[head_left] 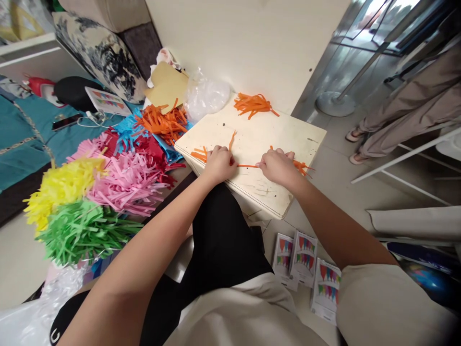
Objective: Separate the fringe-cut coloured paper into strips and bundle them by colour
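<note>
An orange tissue piece is stretched flat above the cream tabletop point(201, 130), its middle a thin twisted strip point(248, 166). My left hand point(219, 165) is closed on one side of it, and orange fringe sticks out beyond the fingers. On the other side my right hand point(276, 166) pinches the strip, with more fringe showing past the knuckles. One loose orange strand stands up behind my left hand. Near the back edge of the table lies a separate orange tassel point(254, 104).
Left of the table are piled yellow point(65, 185), green point(84, 230), pink point(126, 182), red, blue and orange fringes. A clear plastic bag point(206, 93) touches the back corner. Printed packages point(303, 257) lie on the floor; a person's legs point(406, 103) are at right.
</note>
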The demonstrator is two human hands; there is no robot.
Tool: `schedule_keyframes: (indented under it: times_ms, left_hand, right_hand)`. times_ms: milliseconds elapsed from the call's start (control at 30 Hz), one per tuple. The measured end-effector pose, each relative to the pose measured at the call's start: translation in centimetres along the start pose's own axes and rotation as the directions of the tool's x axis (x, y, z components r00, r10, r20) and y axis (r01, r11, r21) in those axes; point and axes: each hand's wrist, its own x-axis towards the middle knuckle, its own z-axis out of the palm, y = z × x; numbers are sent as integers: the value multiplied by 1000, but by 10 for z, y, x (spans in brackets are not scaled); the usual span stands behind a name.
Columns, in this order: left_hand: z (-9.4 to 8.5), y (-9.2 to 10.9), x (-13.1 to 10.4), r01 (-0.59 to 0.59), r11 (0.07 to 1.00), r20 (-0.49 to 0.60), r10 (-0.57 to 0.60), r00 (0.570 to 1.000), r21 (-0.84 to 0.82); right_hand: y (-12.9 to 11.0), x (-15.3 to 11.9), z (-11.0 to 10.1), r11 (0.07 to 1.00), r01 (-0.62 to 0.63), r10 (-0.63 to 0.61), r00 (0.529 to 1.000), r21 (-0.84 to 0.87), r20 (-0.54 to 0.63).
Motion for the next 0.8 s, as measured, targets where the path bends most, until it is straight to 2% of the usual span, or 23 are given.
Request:
schedule_keyframes:
  times_ms: [233,367,467,600,800]
  left_hand:
    - [1,-1,2,-6,1000,-1,6,1000,5]
    - [0,-1,-1,-4,998,-4,3,1000,-63]
    - [2,1,-2,-34,991,-19,32,999,-129]
    - [2,4,-3,-75,989,-1,76,997,-125]
    - [-3,7,-2,-63,994,35,67,997,-85]
  right_hand:
    - [-6,1,-14,999,-19,21,997,-35,70]
    - [-7,4,-16,998,-25,30,996,-55,84]
    - [-5,5,-11,996,14,-13,1000,-83,14]
    - [-4,-2,-4,990,113,-122,985,-84,-120]
    - [-14,-18,1,965,249,-261,946,-88,-190]
